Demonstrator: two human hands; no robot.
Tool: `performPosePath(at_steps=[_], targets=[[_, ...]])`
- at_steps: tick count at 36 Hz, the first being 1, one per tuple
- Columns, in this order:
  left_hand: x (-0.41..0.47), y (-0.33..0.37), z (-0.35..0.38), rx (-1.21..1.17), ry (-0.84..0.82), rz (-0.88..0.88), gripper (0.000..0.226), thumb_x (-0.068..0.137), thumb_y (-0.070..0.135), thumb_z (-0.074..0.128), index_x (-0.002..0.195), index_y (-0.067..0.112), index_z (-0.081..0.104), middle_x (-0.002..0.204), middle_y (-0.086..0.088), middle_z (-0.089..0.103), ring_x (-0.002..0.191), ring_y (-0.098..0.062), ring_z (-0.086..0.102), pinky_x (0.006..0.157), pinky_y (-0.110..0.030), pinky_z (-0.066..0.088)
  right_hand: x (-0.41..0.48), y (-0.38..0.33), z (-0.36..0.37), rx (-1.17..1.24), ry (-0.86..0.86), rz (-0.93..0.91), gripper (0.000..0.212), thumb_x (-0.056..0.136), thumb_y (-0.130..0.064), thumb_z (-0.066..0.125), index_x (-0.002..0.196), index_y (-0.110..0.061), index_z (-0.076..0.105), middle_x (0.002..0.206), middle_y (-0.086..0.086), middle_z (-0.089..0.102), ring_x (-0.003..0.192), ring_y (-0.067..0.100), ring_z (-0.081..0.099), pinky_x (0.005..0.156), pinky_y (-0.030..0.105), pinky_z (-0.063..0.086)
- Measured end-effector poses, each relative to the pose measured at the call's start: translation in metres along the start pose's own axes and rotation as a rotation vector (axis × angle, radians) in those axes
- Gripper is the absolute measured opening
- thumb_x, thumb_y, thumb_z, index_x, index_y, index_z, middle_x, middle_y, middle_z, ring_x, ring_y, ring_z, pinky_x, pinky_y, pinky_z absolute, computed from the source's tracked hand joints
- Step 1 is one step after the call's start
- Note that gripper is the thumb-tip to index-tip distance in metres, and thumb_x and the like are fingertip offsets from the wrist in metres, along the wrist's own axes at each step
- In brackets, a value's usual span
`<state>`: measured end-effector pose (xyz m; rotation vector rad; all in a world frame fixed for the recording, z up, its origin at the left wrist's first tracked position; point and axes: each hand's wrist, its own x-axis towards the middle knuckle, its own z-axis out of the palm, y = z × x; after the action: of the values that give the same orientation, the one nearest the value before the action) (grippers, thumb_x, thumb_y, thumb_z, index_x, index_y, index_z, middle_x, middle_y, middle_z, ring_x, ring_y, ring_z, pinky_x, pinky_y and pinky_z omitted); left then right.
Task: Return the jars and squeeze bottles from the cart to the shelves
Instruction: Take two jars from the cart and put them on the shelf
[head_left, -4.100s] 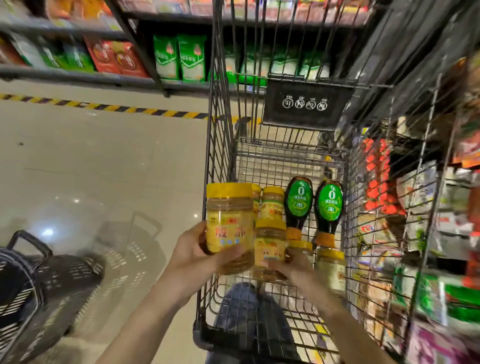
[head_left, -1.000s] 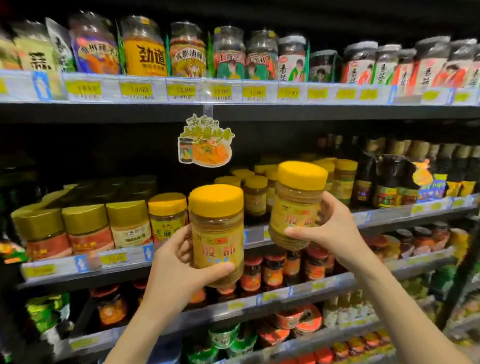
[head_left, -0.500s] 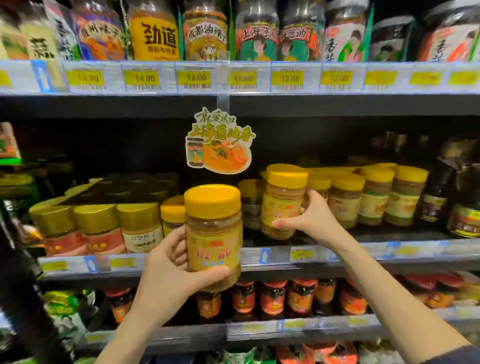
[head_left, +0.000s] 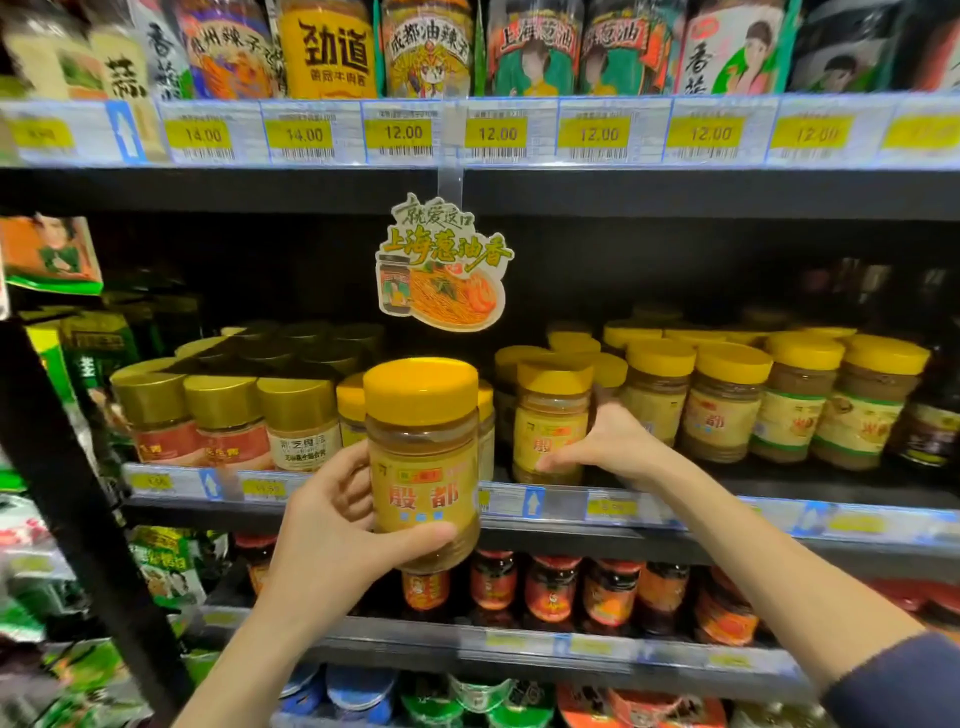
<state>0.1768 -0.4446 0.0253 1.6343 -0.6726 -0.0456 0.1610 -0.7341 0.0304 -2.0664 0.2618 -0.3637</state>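
My left hand (head_left: 332, 525) grips a yellow-lidded jar (head_left: 423, 457) of tan paste, held upright in front of the middle shelf's edge (head_left: 561, 506). My right hand (head_left: 608, 447) is wrapped around the right side of a second yellow-lidded jar (head_left: 551, 421), which stands at the front of the middle shelf, left of a row of matching yellow-lidded jars (head_left: 727, 400). The cart is out of view.
Gold-lidded jars (head_left: 223, 421) fill the shelf's left part. A noodle promo sign (head_left: 441, 265) hangs from the top shelf above the jars. Red-labelled sauce jars (head_left: 550, 587) line the shelf below. A black upright post (head_left: 78, 499) stands at the left.
My right hand has lowered its jar onto the middle shelf among the matching jars. The left hand's jar stays held in front of the shelf. The view has moved closer to the shelves.
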Motion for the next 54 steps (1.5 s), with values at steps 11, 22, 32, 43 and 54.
performPosePath(at_steps=[11, 22, 32, 43, 54], targets=[[-0.01, 0.005, 0.003, -0.02, 0.022, -0.011, 0.104, 0.02, 0.058, 0.087, 0.113, 0.025, 0.058, 0.101, 0.014, 0.072, 0.091, -0.006, 0.07, 0.073, -0.015, 0.055, 0.003, -0.002, 0.003, -0.057, -0.094, 0.041, 0.077, 0.054, -0.016, 0.089, 0.121, -0.01, 0.052, 0.102, -0.004, 0.066, 0.091, 0.003, 0.063, 0.064, 0.009, 0.051], [-0.015, 0.007, 0.006, -0.015, 0.013, -0.023, 0.1, 0.022, 0.056, 0.088, 0.113, 0.027, 0.058, 0.102, 0.014, 0.072, 0.093, -0.007, 0.07, 0.075, -0.017, 0.056, 0.003, -0.004, 0.007, -0.17, -0.064, -0.029, 0.076, 0.052, -0.024, 0.09, 0.119, -0.011, 0.056, 0.11, 0.003, 0.067, 0.103, 0.017, 0.062, 0.091, 0.031, 0.05], [-0.014, 0.009, 0.012, 0.009, -0.003, -0.027, 0.089, 0.033, 0.035, 0.093, 0.115, 0.021, 0.058, 0.101, 0.008, 0.073, 0.092, -0.007, 0.07, 0.074, -0.016, 0.055, -0.004, -0.01, 0.006, -0.222, -0.079, -0.099, 0.072, 0.057, -0.025, 0.088, 0.12, -0.015, 0.054, 0.118, 0.005, 0.065, 0.109, 0.019, 0.06, 0.095, 0.033, 0.049], [-0.003, 0.021, 0.034, -0.019, -0.069, 0.01, 0.089, 0.038, 0.031, 0.085, 0.12, 0.017, 0.056, 0.105, 0.002, 0.072, 0.094, -0.007, 0.069, 0.079, -0.022, 0.057, -0.061, -0.083, -0.049, -0.027, 0.058, -0.135, 0.085, 0.054, -0.044, 0.078, 0.13, -0.022, 0.047, 0.116, 0.002, 0.064, 0.102, 0.014, 0.064, 0.084, 0.028, 0.053], [0.003, 0.035, 0.102, -0.032, -0.105, 0.024, 0.097, 0.038, 0.04, 0.09, 0.125, 0.016, 0.053, 0.11, 0.004, 0.07, 0.097, -0.006, 0.067, 0.083, -0.025, 0.057, -0.098, -0.123, -0.071, -0.235, -0.164, -0.161, 0.088, 0.048, -0.058, 0.069, 0.13, -0.032, 0.049, 0.118, -0.012, 0.058, 0.095, 0.005, 0.062, 0.071, 0.018, 0.054]])
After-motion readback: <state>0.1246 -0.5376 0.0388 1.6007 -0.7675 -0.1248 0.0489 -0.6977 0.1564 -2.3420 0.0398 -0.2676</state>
